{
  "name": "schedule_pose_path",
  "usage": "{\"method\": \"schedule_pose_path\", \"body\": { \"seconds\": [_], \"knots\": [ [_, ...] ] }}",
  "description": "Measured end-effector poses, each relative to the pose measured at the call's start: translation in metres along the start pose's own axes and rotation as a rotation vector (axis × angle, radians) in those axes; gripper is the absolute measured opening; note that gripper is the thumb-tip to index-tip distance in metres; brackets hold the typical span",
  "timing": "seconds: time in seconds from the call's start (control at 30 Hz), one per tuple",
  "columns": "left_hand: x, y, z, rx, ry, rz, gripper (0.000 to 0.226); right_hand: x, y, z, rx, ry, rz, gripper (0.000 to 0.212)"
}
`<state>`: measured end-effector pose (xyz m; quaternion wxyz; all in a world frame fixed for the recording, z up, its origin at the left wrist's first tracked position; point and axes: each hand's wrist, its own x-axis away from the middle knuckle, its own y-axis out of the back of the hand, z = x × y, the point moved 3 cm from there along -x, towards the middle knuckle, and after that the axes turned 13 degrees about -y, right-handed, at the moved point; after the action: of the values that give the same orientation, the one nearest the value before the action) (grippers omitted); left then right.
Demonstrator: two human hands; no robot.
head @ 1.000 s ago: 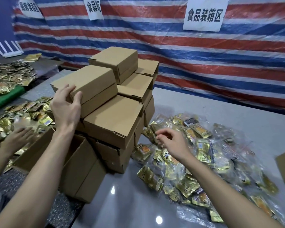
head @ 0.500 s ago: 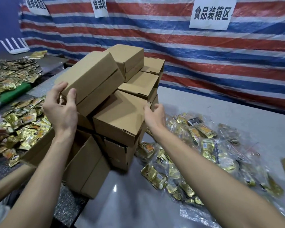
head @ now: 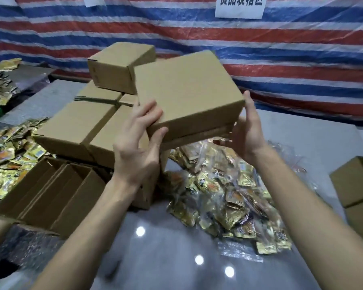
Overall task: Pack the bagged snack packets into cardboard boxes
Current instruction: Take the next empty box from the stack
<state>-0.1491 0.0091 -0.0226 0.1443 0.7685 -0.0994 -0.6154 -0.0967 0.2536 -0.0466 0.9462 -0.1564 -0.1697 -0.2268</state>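
Observation:
I hold a closed brown cardboard box (head: 187,93) in the air with both hands, above the table. My left hand (head: 138,141) grips its near left corner. My right hand (head: 246,132) supports its right end from below and the side. Under the box and to the right lies a heap of gold snack packets in clear bags (head: 222,191). A stack of closed cardboard boxes (head: 82,124) stands just left of the held box, with one more box (head: 117,65) on top at the back.
An open box with dividers (head: 50,193) sits at the front left. Loose gold packets (head: 11,147) cover the left side. Another open box (head: 354,181) stands at the right edge. A striped tarp wall (head: 281,49) closes the back. The grey table (head: 166,258) lies in front.
The box has left the stack and moved right and up into the air. My right hand came off the packets and took hold of its right end.

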Motion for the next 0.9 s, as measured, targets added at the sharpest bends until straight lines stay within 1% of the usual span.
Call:
{"method": "schedule_pose_path", "body": {
  "seconds": [0.03,0.1,0.17,0.2,0.23,0.27,0.33,0.4,0.47,0.5,0.57,0.63,0.73,0.83,0.9],
  "knots": [
    [0.006,-0.018,-0.011,0.069,-0.053,0.05,0.029,0.007,0.019,0.002,-0.046,0.029,0.051,0.075],
    [0.021,-0.05,-0.03,0.202,-0.108,0.136,0.03,0.022,0.059,-0.007,-0.137,0.061,0.097,0.065],
    [0.043,-0.075,-0.044,0.301,-0.079,0.199,0.032,0.039,0.099,-0.028,-0.152,0.024,0.079,0.062],
    [0.056,-0.085,-0.049,0.354,-0.027,0.223,0.035,0.047,0.118,-0.041,-0.131,-0.024,0.048,0.063],
    [0.07,-0.094,-0.055,0.425,0.05,0.232,0.041,0.055,0.135,-0.057,-0.102,-0.077,0.01,0.064],
    [0.084,-0.101,-0.059,0.506,0.168,0.222,0.049,0.063,0.15,-0.074,-0.068,-0.115,-0.02,0.061],
    [0.113,-0.114,-0.065,0.645,0.511,0.171,0.062,0.076,0.173,-0.106,0.007,-0.153,-0.046,0.057],
    [0.141,-0.126,-0.068,0.704,0.822,0.153,0.069,0.087,0.188,-0.134,0.097,-0.193,-0.057,0.057],
    [0.166,-0.138,-0.069,0.723,1.028,0.192,0.069,0.096,0.198,-0.156,0.201,-0.203,-0.062,0.067],
    [0.176,-0.142,-0.07,0.735,1.095,0.216,0.066,0.1,0.201,-0.166,0.23,-0.213,-0.063,0.078],
    [0.191,-0.15,-0.075,0.791,1.207,0.237,0.06,0.107,0.204,-0.184,0.274,-0.243,-0.053,0.098],
    [0.203,-0.154,-0.08,0.835,1.303,0.269,0.05,0.113,0.204,-0.201,0.365,-0.24,-0.032,0.104],
    [0.224,-0.155,-0.085,0.767,1.465,0.332,0.05,0.116,0.208,-0.23,0.553,-0.255,-0.069,0.121],
    [0.244,-0.157,-0.091,0.686,1.553,0.448,0.053,0.12,0.209,-0.257,0.738,-0.307,-0.163,0.128],
    [0.259,-0.159,-0.097,0.59,1.536,0.523,0.037,0.126,0.21,-0.277,0.721,-0.343,-0.111,0.138]
  ]
}}
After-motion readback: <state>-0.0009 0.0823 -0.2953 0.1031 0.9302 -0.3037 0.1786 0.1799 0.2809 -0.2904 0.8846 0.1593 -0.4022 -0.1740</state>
